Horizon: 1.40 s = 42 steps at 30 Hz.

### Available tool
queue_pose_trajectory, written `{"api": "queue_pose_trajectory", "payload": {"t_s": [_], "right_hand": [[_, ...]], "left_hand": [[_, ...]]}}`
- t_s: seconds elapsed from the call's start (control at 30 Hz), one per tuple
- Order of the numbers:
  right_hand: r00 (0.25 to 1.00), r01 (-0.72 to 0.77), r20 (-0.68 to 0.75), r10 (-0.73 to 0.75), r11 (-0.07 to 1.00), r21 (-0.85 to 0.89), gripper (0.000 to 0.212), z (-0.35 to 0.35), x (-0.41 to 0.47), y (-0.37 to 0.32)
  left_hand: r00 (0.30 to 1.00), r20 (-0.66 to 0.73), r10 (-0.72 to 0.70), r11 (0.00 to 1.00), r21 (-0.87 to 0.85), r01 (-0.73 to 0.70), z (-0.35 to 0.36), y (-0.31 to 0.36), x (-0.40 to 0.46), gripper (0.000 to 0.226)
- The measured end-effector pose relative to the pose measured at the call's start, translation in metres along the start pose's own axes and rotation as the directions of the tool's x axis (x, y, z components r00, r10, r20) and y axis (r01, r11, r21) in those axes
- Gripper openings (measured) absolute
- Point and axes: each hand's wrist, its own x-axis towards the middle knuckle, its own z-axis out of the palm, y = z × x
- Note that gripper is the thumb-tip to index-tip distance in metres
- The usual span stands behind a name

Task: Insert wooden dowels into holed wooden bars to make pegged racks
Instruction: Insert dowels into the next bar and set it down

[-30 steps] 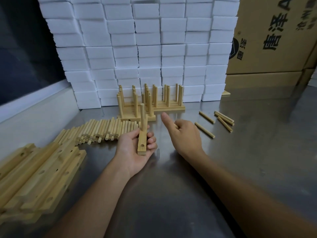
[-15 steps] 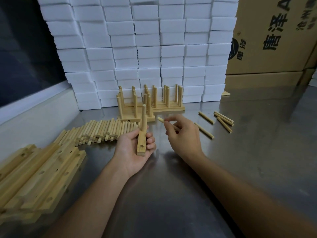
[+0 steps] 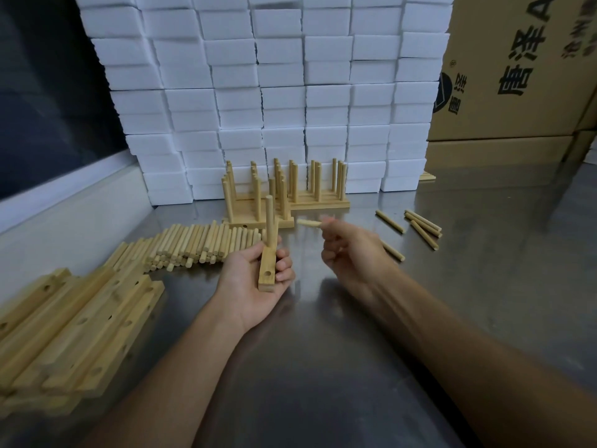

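While a wall of white foam blocks (image 3: pixel 290 92) is filling the upper middle of the frame and cardboard boxes (image 3: pixel 517 76) are standing at the upper right, a steel table (image 3: pixel 323 367) is spreading across the lower half. A stack of holed bars (image 3: pixel 71 328) is lying at the lower left, a heap of dowels (image 3: pixel 200 244) is lying left of centre, and finished racks (image 3: pixel 284 192) are standing at centre before the blocks. Loose dowels (image 3: pixel 423 226) are lying at the right. At centre the left hand (image 3: pixel 255 286) is gripping a bar (image 3: pixel 267 270), fingers curled round it, one peg (image 3: pixel 270 218) standing upright in it. Just right, the right hand (image 3: pixel 352 257) is pinching a blurred dowel (image 3: pixel 308 223) between its fingertips, apart from the bar.
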Motion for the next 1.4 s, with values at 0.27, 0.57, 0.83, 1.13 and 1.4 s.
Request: {"api": "queue_pose_trajectory", "payload": {"t_s": [0.27,0.57,0.83,1.13,1.4], "right_hand": [[0.953,0.078,0.296,0.061,0.897,-0.435,0.028,0.011,-0.013,0.009],[0.912,0.344,0.397,-0.101,0.715,-0.609,0.017,0.029,-0.027,0.002],[0.797,0.604,0.6,-0.075,0.07,-0.794,0.007,0.045,-0.027,-0.009],[0.801,0.593,0.489,-0.344,0.344,-0.728,0.03,0.039,-0.03,0.014],[0.779,0.625,0.579,-0.241,0.225,-0.747,0.02,0.037,-0.028,0.009]], "left_hand": [[1.0,-0.019,0.009,1.0,0.026,-0.008,-0.001,0.0,0.002,0.028],[1.0,-0.003,-0.008,0.998,0.062,0.008,-0.004,-0.001,0.004,0.038],[1.0,-0.006,0.0,1.0,0.031,0.001,-0.001,0.0,0.0,0.056],[0.999,-0.04,0.0,0.996,0.093,0.004,-0.005,0.0,0.0,0.046],[0.996,-0.089,0.004,0.998,0.058,0.001,-0.002,0.0,-0.001,0.041]]}}
